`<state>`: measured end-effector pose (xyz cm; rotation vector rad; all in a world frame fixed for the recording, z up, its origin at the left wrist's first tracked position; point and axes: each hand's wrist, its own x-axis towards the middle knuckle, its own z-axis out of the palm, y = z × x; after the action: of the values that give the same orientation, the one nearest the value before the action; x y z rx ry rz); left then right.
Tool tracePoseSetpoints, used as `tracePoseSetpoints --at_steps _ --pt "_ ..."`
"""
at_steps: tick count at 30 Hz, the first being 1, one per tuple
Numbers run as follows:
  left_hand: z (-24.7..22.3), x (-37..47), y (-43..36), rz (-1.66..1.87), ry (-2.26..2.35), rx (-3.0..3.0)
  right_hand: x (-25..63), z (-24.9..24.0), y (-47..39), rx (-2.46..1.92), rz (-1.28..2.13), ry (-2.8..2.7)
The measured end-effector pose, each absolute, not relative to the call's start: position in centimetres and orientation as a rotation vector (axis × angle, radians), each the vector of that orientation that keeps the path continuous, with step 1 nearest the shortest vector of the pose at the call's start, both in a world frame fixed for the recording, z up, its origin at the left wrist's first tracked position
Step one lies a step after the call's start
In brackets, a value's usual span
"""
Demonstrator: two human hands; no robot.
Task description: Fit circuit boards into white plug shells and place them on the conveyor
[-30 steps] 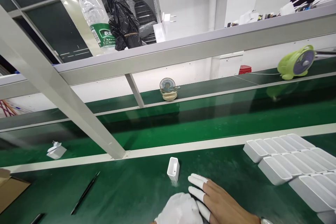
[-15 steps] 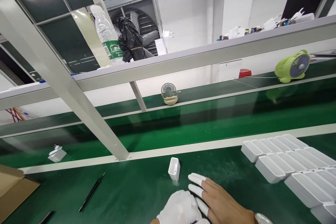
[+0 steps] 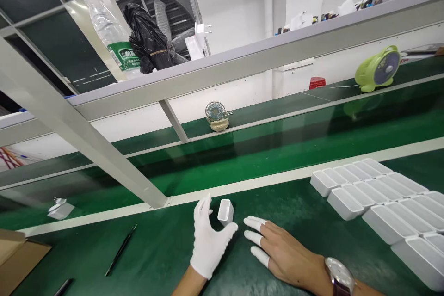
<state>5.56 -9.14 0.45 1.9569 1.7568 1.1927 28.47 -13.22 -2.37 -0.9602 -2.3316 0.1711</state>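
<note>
A small white open-topped plastic case (image 3: 225,212) stands on the green worktop in front of me. My left hand (image 3: 210,236), in a white glove, is around its near left side with thumb and fingers apart. Whether the glove touches the case I cannot tell. To the right of the case, my right hand (image 3: 274,245) hovers low or rests over the worktop, its fingers stretched out and nothing in them. White finger cots cover its visible fingertips, and a wristwatch (image 3: 340,273) is on that wrist.
Rows of white open cases (image 3: 378,194) stand at the right. A black pen-like tool (image 3: 120,250) and a cardboard box (image 3: 22,259) lie to the left. Beyond the ledge, a green conveyor belt (image 3: 263,157) carries a white charger-like piece (image 3: 60,209). A slanted metal post (image 3: 114,148) rises at left.
My left hand has moved up and forward from beside my right hand and opened around the small case. My right hand has shifted slightly, fingers still spread. The view has tilted a little.
</note>
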Motion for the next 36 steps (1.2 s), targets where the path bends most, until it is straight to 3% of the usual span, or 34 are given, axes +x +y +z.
tracePoseSetpoints --at_steps 5,14,19,22,27,36 --pt "0.5 5.3 -8.1 0.967 1.566 1.757 28.5 -2.4 -13.2 -0.960 0.172 -2.341" --pt "0.1 5.4 -7.8 0.912 1.564 1.858 28.5 -2.4 -13.2 -0.967 0.181 -2.361" --pt "0.1 5.1 -8.8 1.153 1.595 2.139 28.3 -2.3 -13.1 -1.005 0.226 -2.382" --pt "0.7 5.7 -10.5 1.245 1.244 2.477 28.3 -2.2 -13.0 -1.023 0.258 -2.395" --pt "0.6 8.1 -12.9 0.931 0.672 2.721 28.5 -2.1 -12.9 -1.001 0.302 -2.448" --pt "-1.1 8.7 -12.6 0.486 0.750 2.990 28.5 -2.6 -13.0 -1.024 0.195 -2.447"
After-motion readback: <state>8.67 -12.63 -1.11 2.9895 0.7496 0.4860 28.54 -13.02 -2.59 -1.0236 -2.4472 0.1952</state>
